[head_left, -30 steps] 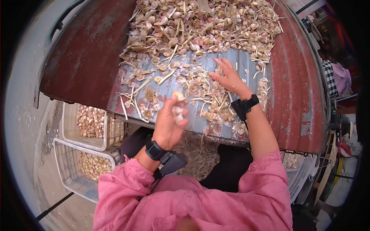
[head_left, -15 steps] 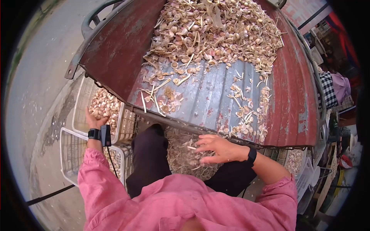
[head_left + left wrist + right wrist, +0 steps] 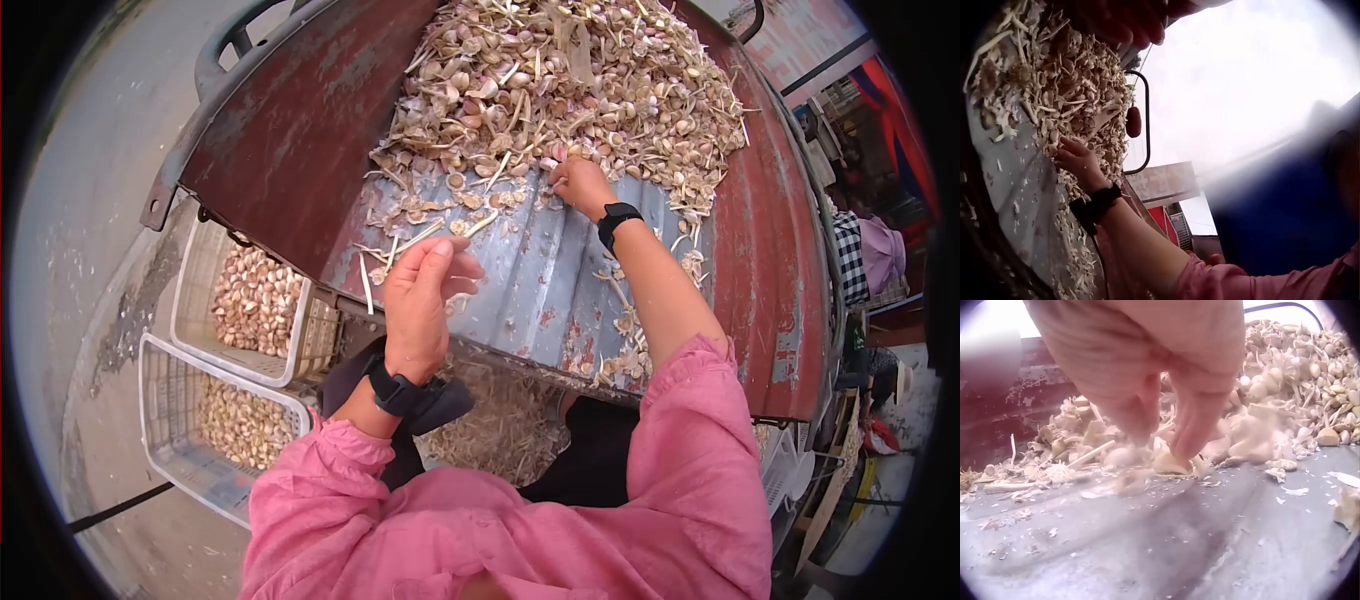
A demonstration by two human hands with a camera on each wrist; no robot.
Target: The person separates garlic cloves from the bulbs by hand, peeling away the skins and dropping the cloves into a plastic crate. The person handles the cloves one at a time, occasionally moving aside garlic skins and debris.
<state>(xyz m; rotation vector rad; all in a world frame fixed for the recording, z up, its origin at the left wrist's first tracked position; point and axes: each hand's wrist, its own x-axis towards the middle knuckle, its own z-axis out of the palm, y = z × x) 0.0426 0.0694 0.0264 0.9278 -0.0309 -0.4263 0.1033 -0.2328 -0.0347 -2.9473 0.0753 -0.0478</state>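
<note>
A large heap of loose garlic cloves, mixed with dry skins and stems, covers the far part of a metal truck bed. At the heap's near edge my right hand reaches down with bent fingers. In the right wrist view its thumb and fingertips pinch a pale garlic clove low over the metal. My left hand is above the bed's near edge, fingers loosely curved, with no clove visible in it. The left wrist view shows its fingers dark along the top edge.
Two plastic baskets stand on the ground at the left, each with garlic cloves inside. Rusty red side walls flank the bed. Stem and skin scraps lie along its right side, and more litter covers the ground below.
My left hand held cloves over the bed, went to the upper basket, and is back over the bed without them. My right hand swept scraps off the near edge, then moved forward to the heap.
</note>
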